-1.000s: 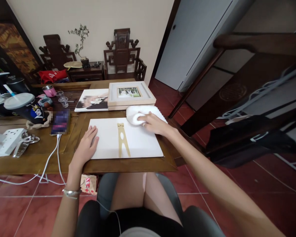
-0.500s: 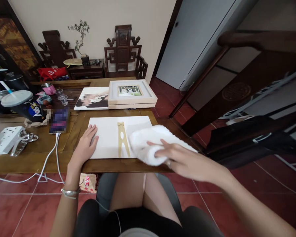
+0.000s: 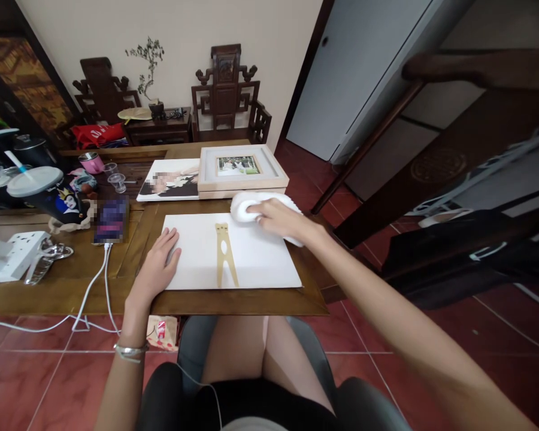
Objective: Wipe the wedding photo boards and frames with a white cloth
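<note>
A white board (image 3: 265, 257) lies flat near the table's front edge, with a gold bracket-like stand (image 3: 221, 260) on its middle. My left hand (image 3: 159, 260) rests with fingers stretched out on the board's left edge. At the far right corner of the board, my right hand (image 3: 281, 220) grips a white fluffy cloth (image 3: 245, 206). The cloth covers that corner and reaches past the board's edge; part of it is hidden beneath my hand.
Behind the board are a wooden picture frame (image 3: 273, 172) and a photo print (image 3: 170, 188). To the left are a phone (image 3: 111, 221) on a cable, a power strip (image 3: 20, 251) and a lidded tumbler (image 3: 60, 200). A dark wooden chair (image 3: 467, 120) stands at right.
My right hand has moved the cloth from the board's right front area up to its far right corner. My left hand has stayed on the left edge.
</note>
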A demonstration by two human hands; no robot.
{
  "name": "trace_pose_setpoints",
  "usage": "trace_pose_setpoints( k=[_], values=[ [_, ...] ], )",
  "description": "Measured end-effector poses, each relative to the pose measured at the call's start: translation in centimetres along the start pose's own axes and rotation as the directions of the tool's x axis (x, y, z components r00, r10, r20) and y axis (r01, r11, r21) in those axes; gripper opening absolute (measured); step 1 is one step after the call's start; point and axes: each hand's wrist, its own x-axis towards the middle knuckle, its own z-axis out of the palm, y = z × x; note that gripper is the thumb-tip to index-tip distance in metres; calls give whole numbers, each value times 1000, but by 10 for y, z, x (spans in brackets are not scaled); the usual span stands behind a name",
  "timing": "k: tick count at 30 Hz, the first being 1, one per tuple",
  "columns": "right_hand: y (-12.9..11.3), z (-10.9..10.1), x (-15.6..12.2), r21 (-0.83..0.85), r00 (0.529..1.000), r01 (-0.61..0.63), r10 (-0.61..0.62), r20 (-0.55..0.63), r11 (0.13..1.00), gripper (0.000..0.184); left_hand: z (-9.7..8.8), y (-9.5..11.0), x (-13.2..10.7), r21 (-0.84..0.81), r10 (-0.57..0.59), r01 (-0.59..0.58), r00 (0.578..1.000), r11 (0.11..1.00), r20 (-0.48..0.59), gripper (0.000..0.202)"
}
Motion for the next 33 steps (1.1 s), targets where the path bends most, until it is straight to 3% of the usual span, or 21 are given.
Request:
trace_pose_setpoints(
  k=[4,11,15,18,24,27,30,33],
  values=[
    [-20,22,-18,33,998,68,-69,10,997,43,0,1,0,-5,-4,4,1000,1000,4,49],
    [-73,-3,-123,204,978,112,-144,150,973,45,0,4,-1,-4,-9,9,1000,1000,-1,50],
    [-83,-9,-149,253,976,130,-168,138,959,48,1,3,-1,-2,-3,3,1000,1000,1,50],
    [-68,-4,-129,248,984,103,-136,119,963,44,0,3,-1,-2,2,-2,1000,1000,1,50],
    [-1,9,-33,215,997,77,-80,4,973,24,-1,5,-1,24,-7,7,1000,1000,9,49],
    [20,12,-1,196,999,19,-10,-48,980,20,-2,4,-1,26,-10,10,1000,1000,6,50],
    [18,14,-1,190,999,10,0,-52,982,23,-2,3,-1,30,-14,14,1000,999,6,50],
    [-5,15,-33,182,999,48,-45,-24,982,32,-1,2,-1,28,-8,8,1000,1000,-2,49]
  ],
)
